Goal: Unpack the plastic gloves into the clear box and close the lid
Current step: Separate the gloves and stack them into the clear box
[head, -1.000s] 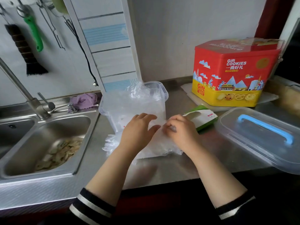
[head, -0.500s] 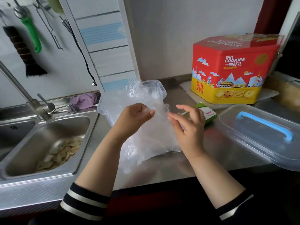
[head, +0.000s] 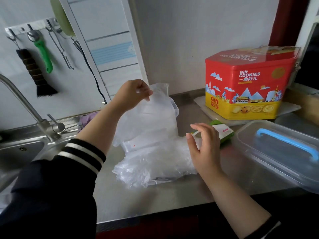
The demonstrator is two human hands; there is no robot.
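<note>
My left hand (head: 132, 94) pinches the top of a thin sheet of clear plastic gloves (head: 148, 121) and holds it up in front of the clear box (head: 174, 108), which is mostly hidden behind the plastic. A crumpled pile of more plastic gloves (head: 151, 166) lies on the steel counter below. My right hand (head: 203, 147) hovers over the right edge of that pile, fingers relaxed and spread, holding nothing. The clear lid (head: 276, 152) with a blue handle (head: 290, 144) lies flat on the counter at the right.
A green and white packet (head: 224, 133) lies behind my right hand. A red and yellow cookie tin (head: 246, 85) stands at the back right. The sink (head: 20, 152) and faucet (head: 25, 107) are at the left, with utensils hanging on the wall above.
My left hand has lifted the plastic from the counter up to above the box. My right hand has let go of it and dropped lower toward the pile.
</note>
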